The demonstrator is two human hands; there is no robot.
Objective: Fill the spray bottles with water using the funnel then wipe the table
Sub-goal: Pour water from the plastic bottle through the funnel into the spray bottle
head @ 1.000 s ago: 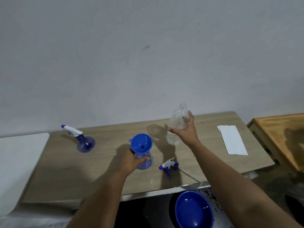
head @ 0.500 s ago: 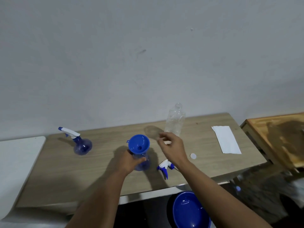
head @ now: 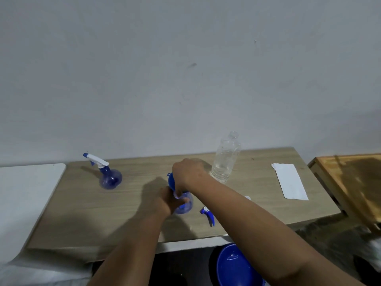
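Head view shows the left hand (head: 168, 200) curled round the neck and shoulder of the open spray bottle (head: 184, 205), which stands near the middle of the table (head: 82, 213). The right hand (head: 188, 174) comes down from above and grips the blue funnel (head: 170, 181) seated in that bottle's mouth; only the funnel's left rim shows past the fingers. Whether the funnel is seated or partly lifted cannot be told.

The clear water bottle (head: 225, 159) stands upright and uncapped just beyond the right hand, apart from it, with only a little water low in its base. Its white cap (head: 247, 197) appears to lie beside the right forearm. The loose trigger head (head: 208, 214) lies on its side just right of the held bottle. A second spray bottle (head: 109, 176), trigger fitted, stands well to the left. A folded white cloth or paper (head: 289, 183) lies at the right end. A blue basin (head: 233, 267) sits below the near table edge.

Judgement: the step in hand is removal of the funnel from this bottle. To do it well, the left hand should pin the bottle flat on the table while the right draws the funnel straight up, pausing so the spout drains inside, then carries it level, since drips would add to the wiping. The right forearm should stay clear of the water bottle.
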